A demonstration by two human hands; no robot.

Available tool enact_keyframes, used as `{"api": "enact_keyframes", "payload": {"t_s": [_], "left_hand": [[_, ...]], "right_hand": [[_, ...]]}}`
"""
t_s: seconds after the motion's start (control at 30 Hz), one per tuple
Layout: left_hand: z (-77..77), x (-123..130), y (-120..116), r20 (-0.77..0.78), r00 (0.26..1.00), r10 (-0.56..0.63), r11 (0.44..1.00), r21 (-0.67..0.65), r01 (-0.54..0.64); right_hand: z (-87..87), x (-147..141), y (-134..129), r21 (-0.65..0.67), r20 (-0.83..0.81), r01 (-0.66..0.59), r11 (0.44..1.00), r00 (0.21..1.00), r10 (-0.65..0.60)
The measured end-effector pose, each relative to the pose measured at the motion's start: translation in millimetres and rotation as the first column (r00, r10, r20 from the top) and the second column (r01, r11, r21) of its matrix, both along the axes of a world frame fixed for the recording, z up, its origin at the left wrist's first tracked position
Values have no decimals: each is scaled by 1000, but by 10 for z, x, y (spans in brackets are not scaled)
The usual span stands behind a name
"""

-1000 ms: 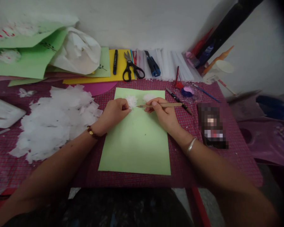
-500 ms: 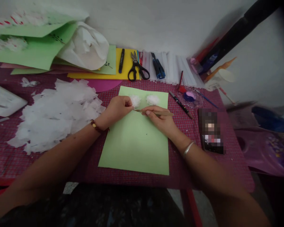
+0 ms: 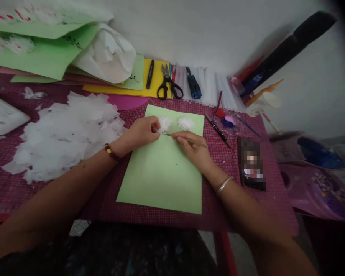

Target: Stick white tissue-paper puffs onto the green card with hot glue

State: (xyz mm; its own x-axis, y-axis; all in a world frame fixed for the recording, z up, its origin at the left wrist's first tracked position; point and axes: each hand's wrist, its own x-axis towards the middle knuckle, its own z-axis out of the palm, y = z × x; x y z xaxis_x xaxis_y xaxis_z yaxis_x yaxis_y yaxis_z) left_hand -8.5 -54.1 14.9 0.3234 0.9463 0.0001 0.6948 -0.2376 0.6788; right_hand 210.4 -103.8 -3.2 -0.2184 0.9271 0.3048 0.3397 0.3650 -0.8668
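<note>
Right hand (image 3: 193,152) pinches stick (image 3: 197,143) near tip, likely for control; left hand (image 3: 142,132) pinched, contents unclear, tuft (image 3: 165,123) just beside.

The left arm (image 3: 60,195) is slanting in from the lower left, the right arm (image 3: 247,211) from the lower right, and both are converging toward the middle. The left hand (image 3: 143,132) is curling its fingers inward, its thumb and forefinger pinching close together. The right hand (image 3: 196,151) is holding a pen-like grip, its forefinger (image 3: 182,134) pointing leftward. The hands are facing each other, near but not touching.
</note>
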Motion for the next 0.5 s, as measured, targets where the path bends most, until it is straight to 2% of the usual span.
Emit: {"api": "enact_keyframes", "payload": {"t_s": [0.23,0.5], "left_hand": [[-53,0,1,40,999,-16,1000,24,15],[-77,7,23,20,1000,4,999,37,-5]], "right_hand": [[16,17,5,-32,-61,-10,999,998,8],[16,24,-13,-24,-27,-5,1000,1000,4]]}}
